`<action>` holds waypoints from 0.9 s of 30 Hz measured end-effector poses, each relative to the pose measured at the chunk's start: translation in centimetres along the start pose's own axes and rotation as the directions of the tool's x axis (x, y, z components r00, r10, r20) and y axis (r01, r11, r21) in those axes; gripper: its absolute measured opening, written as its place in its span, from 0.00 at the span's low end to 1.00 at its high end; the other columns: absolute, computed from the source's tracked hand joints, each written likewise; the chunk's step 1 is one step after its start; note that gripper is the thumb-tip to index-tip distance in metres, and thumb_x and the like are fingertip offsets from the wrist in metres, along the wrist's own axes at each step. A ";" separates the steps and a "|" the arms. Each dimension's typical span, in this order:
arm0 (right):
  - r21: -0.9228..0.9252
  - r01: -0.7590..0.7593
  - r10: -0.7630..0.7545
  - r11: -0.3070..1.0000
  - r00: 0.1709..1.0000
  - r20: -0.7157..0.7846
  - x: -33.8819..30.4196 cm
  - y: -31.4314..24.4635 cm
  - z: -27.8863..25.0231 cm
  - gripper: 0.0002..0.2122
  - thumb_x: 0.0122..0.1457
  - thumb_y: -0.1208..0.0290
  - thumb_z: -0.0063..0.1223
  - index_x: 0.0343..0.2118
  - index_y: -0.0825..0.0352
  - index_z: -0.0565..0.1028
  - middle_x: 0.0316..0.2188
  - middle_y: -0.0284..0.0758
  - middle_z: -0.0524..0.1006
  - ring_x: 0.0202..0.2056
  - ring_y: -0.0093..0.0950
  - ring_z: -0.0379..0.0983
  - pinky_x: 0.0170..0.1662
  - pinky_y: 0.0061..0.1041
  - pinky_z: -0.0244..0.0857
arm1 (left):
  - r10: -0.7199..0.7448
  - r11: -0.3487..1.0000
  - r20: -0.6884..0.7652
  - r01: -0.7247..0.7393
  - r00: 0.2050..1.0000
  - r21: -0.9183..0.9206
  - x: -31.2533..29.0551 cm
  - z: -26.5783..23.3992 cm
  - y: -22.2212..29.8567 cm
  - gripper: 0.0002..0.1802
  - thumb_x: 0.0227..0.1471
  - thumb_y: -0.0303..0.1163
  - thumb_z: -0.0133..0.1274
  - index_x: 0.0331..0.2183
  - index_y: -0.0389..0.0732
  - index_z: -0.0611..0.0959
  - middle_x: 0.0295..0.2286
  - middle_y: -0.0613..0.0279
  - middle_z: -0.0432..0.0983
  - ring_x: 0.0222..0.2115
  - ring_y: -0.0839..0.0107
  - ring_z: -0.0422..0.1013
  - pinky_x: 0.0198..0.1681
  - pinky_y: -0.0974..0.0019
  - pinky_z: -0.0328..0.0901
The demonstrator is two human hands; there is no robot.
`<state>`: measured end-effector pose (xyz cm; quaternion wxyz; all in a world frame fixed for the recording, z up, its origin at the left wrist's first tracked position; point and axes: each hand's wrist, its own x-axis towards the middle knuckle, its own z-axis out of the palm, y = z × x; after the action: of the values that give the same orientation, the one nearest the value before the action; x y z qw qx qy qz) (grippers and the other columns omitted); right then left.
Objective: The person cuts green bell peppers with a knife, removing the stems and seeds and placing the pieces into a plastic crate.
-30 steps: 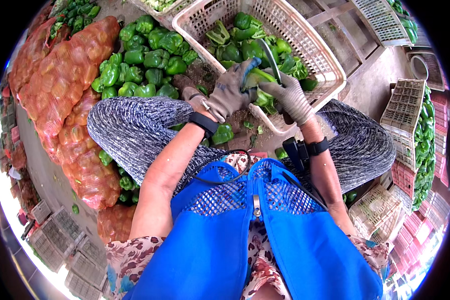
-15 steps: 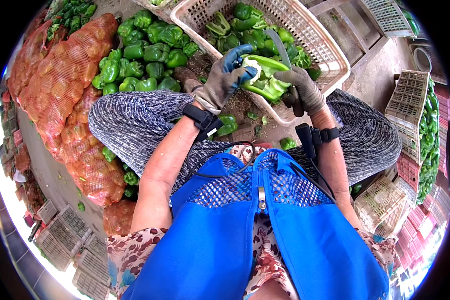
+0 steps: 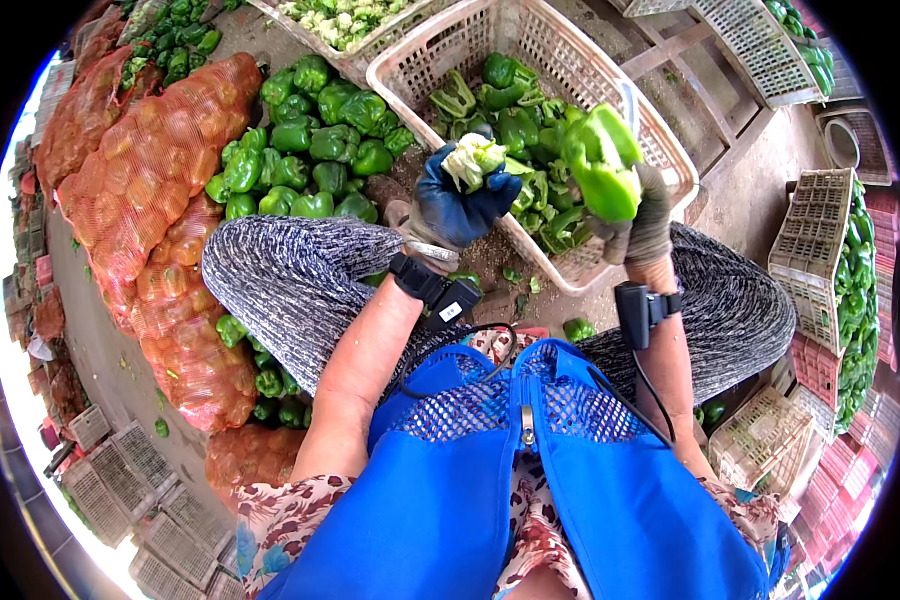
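Note:
My left hand [image 3: 457,208], in a blue and grey glove, is closed around a pale pepper core [image 3: 473,162] full of seeds. My right hand [image 3: 645,222], in a grey glove, grips a hollowed green bell pepper [image 3: 604,165]. Behind that pepper rises a knife blade [image 3: 630,105]; the pepper and glove hide its handle. Both hands are above the near side of a white plastic crate [image 3: 670,150], which holds cut green pepper pieces [image 3: 518,130].
A heap of whole green peppers [image 3: 310,140] lies left of the crate, beside orange mesh sacks [image 3: 160,170]. Farther back, another crate holds pale cores [image 3: 340,20]. A wooden frame [image 3: 670,50] stands beyond, and pepper-filled crates [image 3: 815,240] stand at the right.
The core has come out of the pepper and is in my left hand. My right hand has moved right with the pepper, and the two hands are farther apart.

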<state>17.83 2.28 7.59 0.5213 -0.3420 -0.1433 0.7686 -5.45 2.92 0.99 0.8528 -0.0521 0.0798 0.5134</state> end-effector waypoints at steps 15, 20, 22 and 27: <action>-0.843 -0.121 0.068 0.524 0.993 -0.100 1.0 3.2 0.0 0.16 0.54 0.68 0.57 0.43 0.71 0.75 0.25 0.31 0.75 0.22 0.19 0.69 0.25 0.21 0.65 | -0.175 0.656 -0.541 0.507 0.823 0.559 -0.8 -0.3 -4.5 0.29 0.52 0.64 0.48 0.32 0.45 0.80 0.20 0.66 0.73 0.13 0.72 0.66 0.18 0.67 0.67; -0.753 -0.229 0.085 0.617 0.970 -0.226 1.7 4.2 -0.1 0.13 0.54 0.67 0.58 0.40 0.69 0.77 0.20 0.25 0.70 0.17 0.15 0.63 0.19 0.19 0.58 | 0.026 0.652 -0.535 0.391 0.845 0.649 -0.8 -0.1 -5.6 0.32 0.53 0.65 0.44 0.32 0.43 0.80 0.20 0.66 0.73 0.15 0.74 0.68 0.18 0.68 0.68; -0.740 -0.244 0.087 0.626 0.966 -0.244 1.5 3.9 0.4 0.14 0.54 0.66 0.58 0.40 0.69 0.77 0.20 0.26 0.70 0.17 0.15 0.64 0.20 0.19 0.58 | -0.110 0.785 -0.530 0.400 0.841 0.472 -1.1 -0.5 -4.8 0.31 0.54 0.64 0.43 0.33 0.43 0.80 0.21 0.65 0.74 0.17 0.74 0.69 0.19 0.69 0.68; -0.856 0.302 -0.091 0.420 0.952 0.292 1.1 4.7 0.0 0.20 0.54 0.66 0.59 0.49 0.69 0.73 0.31 0.29 0.76 0.29 0.14 0.69 0.32 0.16 0.64 | -0.238 0.876 -0.368 0.362 0.899 0.318 -0.6 -1.4 -3.0 0.24 0.56 0.57 0.45 0.39 0.46 0.77 0.21 0.67 0.72 0.17 0.76 0.66 0.19 0.71 0.65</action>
<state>14.24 1.34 4.46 0.3323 -0.4660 -0.6164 0.5407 -3.22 0.73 -0.27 0.8923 0.0194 0.3045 0.3327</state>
